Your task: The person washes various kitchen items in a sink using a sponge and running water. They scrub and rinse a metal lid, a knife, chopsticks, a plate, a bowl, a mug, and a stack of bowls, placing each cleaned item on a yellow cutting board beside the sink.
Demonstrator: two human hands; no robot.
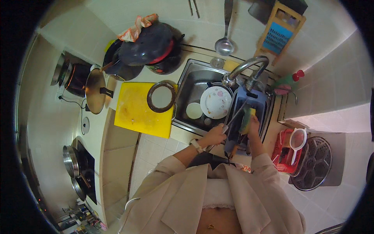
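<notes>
My left hand grips the handle of a long, thin metal utensil, which reaches up and right over the blue-grey plastic basin. Its exact kind is hard to tell. A yellow and green scrubbing sponge is in my right hand, above the same basin. The chrome faucet arches over the basin's far end. Left of the basin, the steel sink holds a floral white plate resting on a dark-rimmed dish, and a small pale round dish.
A yellow cutting board lies left of the sink, bearing a brown-rimmed round object. Dark pots with a lid stand behind. A ladle hangs on the wall. At right are a red basket, a strainer and a green bottle.
</notes>
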